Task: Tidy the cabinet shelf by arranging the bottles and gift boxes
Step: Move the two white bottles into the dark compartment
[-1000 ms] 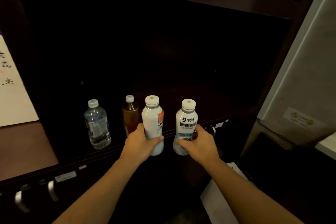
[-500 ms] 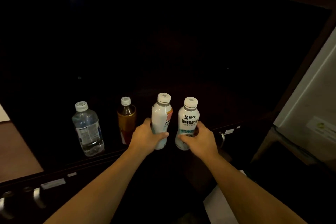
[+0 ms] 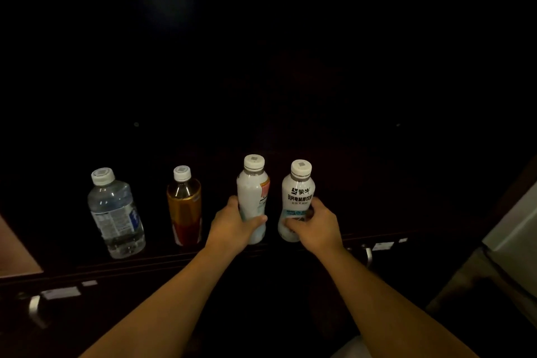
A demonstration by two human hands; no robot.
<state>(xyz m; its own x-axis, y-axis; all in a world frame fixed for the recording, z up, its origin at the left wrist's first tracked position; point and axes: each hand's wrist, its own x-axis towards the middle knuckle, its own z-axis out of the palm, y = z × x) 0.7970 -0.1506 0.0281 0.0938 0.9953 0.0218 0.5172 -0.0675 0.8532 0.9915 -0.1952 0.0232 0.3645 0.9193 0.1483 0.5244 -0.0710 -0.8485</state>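
Observation:
Several bottles stand in a row near the front of a dark cabinet shelf (image 3: 377, 229). From the left: a clear water bottle (image 3: 116, 215), an amber tea bottle (image 3: 184, 206), and two white milk-drink bottles. My left hand (image 3: 232, 227) is wrapped around the lower part of the left white bottle (image 3: 253, 189). My right hand (image 3: 316, 227) grips the lower part of the right white bottle (image 3: 298, 192), whose label with black characters faces me. Both white bottles are upright, a small gap apart. No gift boxes are in view.
The shelf's interior behind the bottles is very dark. Metal drawer handles (image 3: 368, 256) and white labels (image 3: 383, 246) run along the cabinet front below. A pale appliance or panel (image 3: 514, 229) stands at the right; a brown surface (image 3: 14, 253) shows at the left edge.
The view has tilted down and shifted right, so the upper shelf and the paper at left left the frame. Both hands keep their grip; the white bottles sit closer together.

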